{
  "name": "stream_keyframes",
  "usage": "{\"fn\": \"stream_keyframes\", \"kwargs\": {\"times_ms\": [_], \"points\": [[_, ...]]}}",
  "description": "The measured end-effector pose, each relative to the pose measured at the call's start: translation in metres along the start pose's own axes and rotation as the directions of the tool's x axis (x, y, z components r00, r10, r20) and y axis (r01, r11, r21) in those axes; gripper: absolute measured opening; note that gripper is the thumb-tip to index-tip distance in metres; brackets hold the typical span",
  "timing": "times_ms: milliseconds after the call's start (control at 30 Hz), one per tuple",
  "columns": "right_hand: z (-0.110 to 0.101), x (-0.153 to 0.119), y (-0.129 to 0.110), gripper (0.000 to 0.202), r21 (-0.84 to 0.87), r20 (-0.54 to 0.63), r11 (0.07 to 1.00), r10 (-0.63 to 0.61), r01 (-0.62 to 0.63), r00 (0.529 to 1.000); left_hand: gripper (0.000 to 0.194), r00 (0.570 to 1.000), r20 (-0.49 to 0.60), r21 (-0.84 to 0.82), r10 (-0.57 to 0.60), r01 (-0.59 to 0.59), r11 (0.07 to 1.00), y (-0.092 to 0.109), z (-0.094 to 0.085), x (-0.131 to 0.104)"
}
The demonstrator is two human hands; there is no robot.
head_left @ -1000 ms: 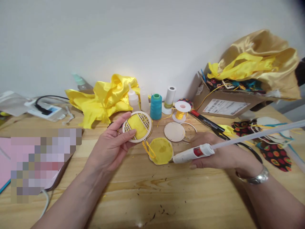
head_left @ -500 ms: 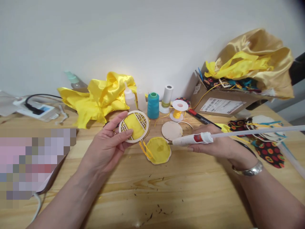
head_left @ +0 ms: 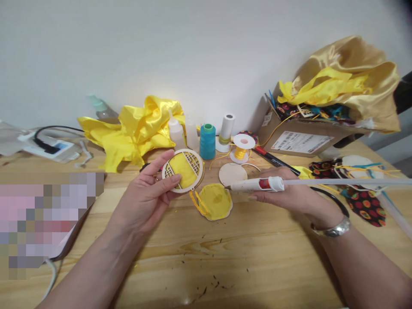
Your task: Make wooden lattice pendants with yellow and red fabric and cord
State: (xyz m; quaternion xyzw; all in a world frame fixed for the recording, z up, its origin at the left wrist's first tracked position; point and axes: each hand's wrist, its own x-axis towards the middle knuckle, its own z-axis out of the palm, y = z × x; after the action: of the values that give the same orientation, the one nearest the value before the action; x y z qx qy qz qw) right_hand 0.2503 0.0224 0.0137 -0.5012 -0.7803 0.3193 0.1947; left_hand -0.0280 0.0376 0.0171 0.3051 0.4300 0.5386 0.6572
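My left hand (head_left: 148, 189) holds a round wooden lattice frame (head_left: 200, 165) backed with yellow cloth, thumb on its face and fingers behind. A twisted orange cord (head_left: 197, 202) hangs from the frame down to a yellow cloth-covered disc (head_left: 215, 205) lying on the table. In my right hand (head_left: 280, 195) is a white glue gun (head_left: 249, 185), a clear glue stick (head_left: 341, 182) coming out of its back end. Its nozzle points left, over the upper right edge of the yellow disc. Behind the nozzle lies a plain pale disc (head_left: 232, 172).
Along the wall stand yellow satin (head_left: 141, 128), a white bottle (head_left: 176, 134), a teal thread cone (head_left: 207, 143), a white spool (head_left: 227, 128) and a spool of yellow cord (head_left: 242, 149). A cardboard box (head_left: 296, 137) of fabric sits back right, a power strip (head_left: 54, 148) left.
The glue gun's nozzle has shifted slightly left and up, and its back end and glue stick sit a little lower. My left hand keeps its grip on the frame, which has barely moved.
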Motion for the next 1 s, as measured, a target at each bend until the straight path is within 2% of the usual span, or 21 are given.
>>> {"fn": "stream_keyframes", "kwargs": {"times_ms": [167, 367, 667, 867, 1000], "points": [[-0.004, -0.001, 0.0, 0.031, -0.009, 0.023, 1.0, -0.008, 0.008, 1.0, 0.042, 1.0, 0.01, -0.001, 0.002, -0.002, 1.0, 0.001, 0.001, 0.0], [-0.015, -0.006, 0.001, 0.03, 0.083, 0.085, 0.996, -0.015, 0.008, 0.996, 0.042, 1.0, 0.004, -0.014, -0.005, 0.005, 1.0, 0.001, 0.001, 0.0], [-0.011, -0.008, 0.003, 0.027, 0.105, 0.183, 0.993, 0.026, -0.045, 0.983, 0.044, 1.0, 0.005, -0.003, -0.003, 0.003, 1.0, 0.0, 0.0, 0.001], [-0.015, -0.011, 0.0, 0.031, 0.142, 0.116, 0.989, 0.028, -0.045, 0.993, 0.044, 1.0, 0.014, -0.003, 0.006, -0.006, 1.0, 0.0, -0.001, 0.0], [-0.009, -0.008, -0.001, 0.03, 0.135, 0.19, 0.99, 0.007, -0.033, 0.982, 0.041, 1.0, 0.012, -0.006, 0.001, -0.001, 1.0, 0.0, 0.0, -0.002]]}}
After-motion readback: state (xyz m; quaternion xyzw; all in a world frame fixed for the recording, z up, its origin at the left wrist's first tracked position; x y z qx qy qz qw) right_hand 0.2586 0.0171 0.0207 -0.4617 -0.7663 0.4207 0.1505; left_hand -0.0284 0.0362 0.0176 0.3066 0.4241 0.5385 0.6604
